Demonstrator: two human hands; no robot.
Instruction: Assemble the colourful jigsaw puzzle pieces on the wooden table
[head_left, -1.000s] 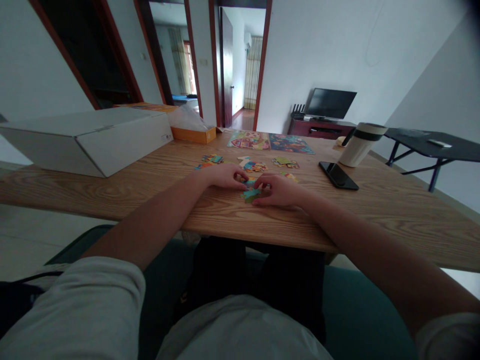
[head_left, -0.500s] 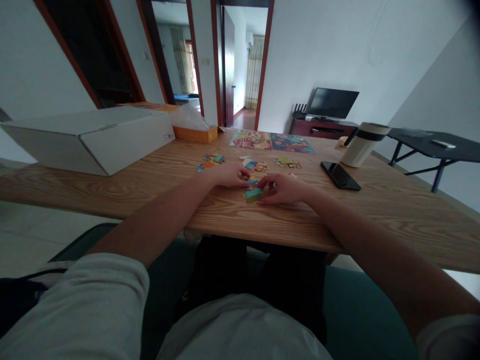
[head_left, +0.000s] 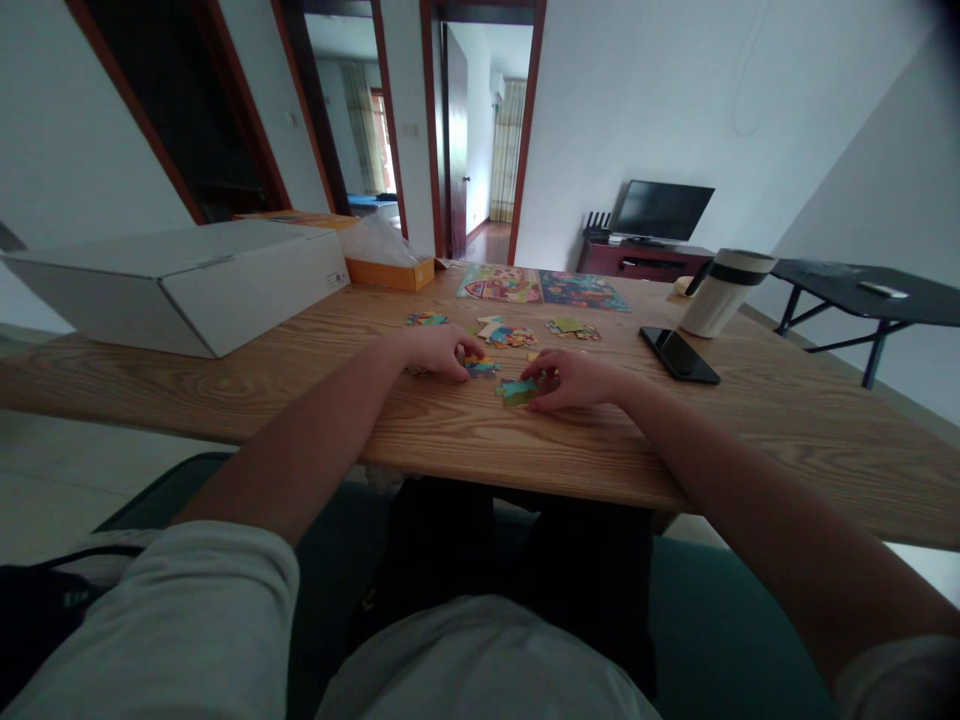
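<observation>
My left hand (head_left: pixel 444 352) is closed at the edge of a blue and yellow jigsaw puzzle piece (head_left: pixel 481 368), low over the table. My right hand (head_left: pixel 574 380) has its thumb and fingers closed on the right end of a teal and green jigsaw puzzle piece (head_left: pixel 517 391). A narrow strip of wood separates the two pieces. Behind the hands lie small heaps of loose puzzle pieces: one at the left (head_left: pixel 427 319), a middle heap (head_left: pixel 507 333) and a right heap (head_left: pixel 573 328). The left hand partly covers some pieces below it.
A colourful picture sheet (head_left: pixel 501 284) lies at the table's far side. The large white box (head_left: pixel 262 290) and an orange box (head_left: pixel 390 273) stand at the left. To the right are a black phone (head_left: pixel 679 354) and a white mug (head_left: pixel 724 295) with a dark band.
My left hand has moved left with the blue and yellow piece, away from the teal and green piece. My right hand has shifted slightly right with its piece.
</observation>
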